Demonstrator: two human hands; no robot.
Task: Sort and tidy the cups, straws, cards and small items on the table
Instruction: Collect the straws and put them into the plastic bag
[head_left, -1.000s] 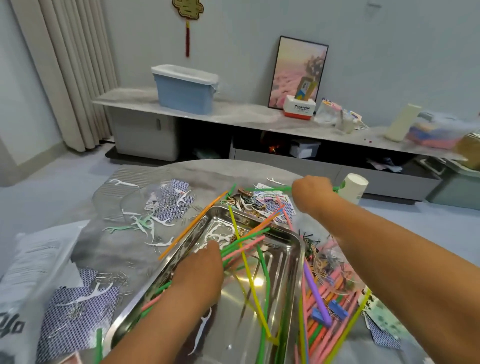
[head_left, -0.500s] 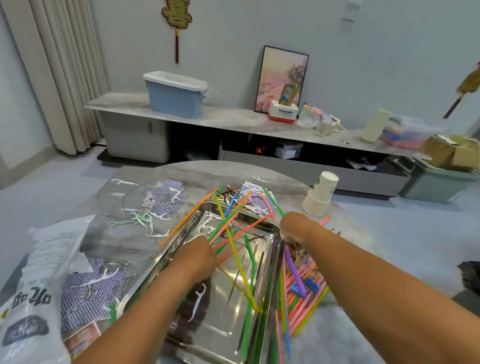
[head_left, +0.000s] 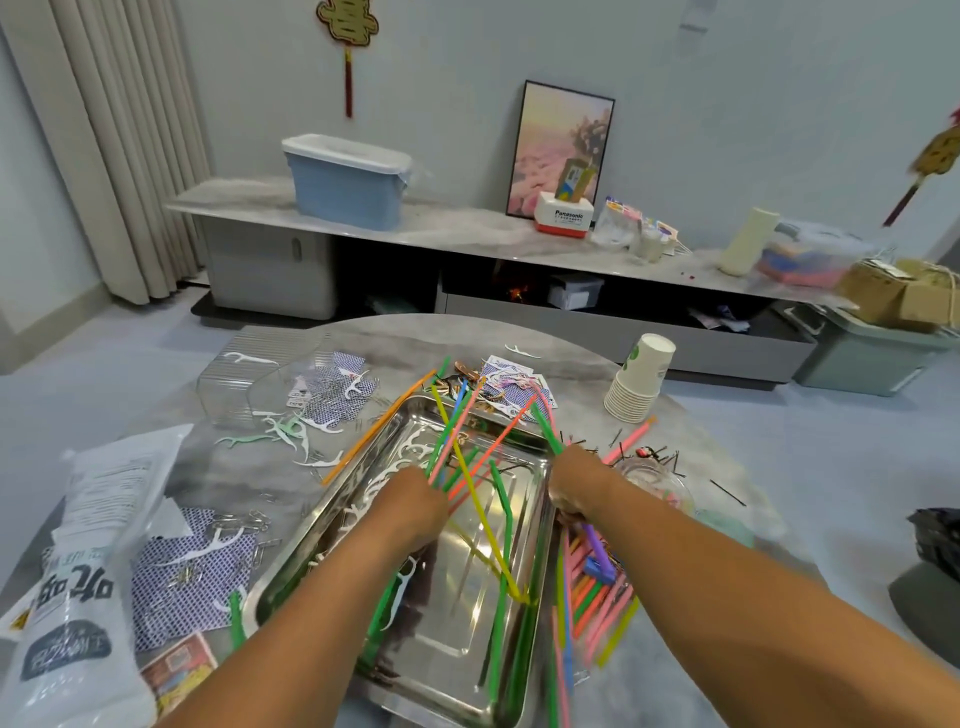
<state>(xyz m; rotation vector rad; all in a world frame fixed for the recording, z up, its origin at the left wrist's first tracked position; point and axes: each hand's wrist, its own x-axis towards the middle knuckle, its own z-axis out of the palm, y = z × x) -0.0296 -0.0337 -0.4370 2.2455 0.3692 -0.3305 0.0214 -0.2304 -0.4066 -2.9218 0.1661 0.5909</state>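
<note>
Seemingly gathering, the left hand (head_left: 415, 506) grasps a fan of coloured straws (head_left: 470, 467) over the steel tray (head_left: 511, 670), while the right hand (head_left: 574, 483) clutches green straws (head_left: 545, 426) at its rim, above the loose pile (head_left: 592, 597) alongside, bundling them by handfuls.

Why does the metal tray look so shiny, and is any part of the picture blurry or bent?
Head view: the steel tray mirrors room light, with bright glare along its floor; the straws by the right hand smear with motion blur; the wide lens bows the curtain and shelf near the edges.
</note>
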